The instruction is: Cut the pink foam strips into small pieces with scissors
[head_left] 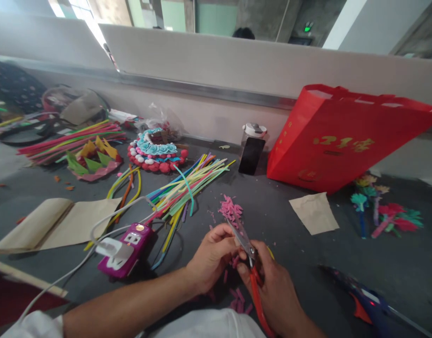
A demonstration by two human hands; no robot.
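My right hand (277,281) grips a pair of scissors (258,300) with red handles, the blades pointing up and left. Close against the blades, my left hand (216,256) is closed in a pinch; what lies between its fingertips is too small or hidden to make out. Just beyond the blade tips is a small heap of pink clippings (231,209). Longer pink pieces (239,300) lie beneath and between my hands, near the table's front edge.
Left of my hands sits a purple power strip (126,251) with a white cable. Behind it are pipe cleaners (187,185) and brown paper (85,220). A phone (251,156) leans on a bottle (254,130) beside a red bag (342,141). A glue gun (370,295) lies right.
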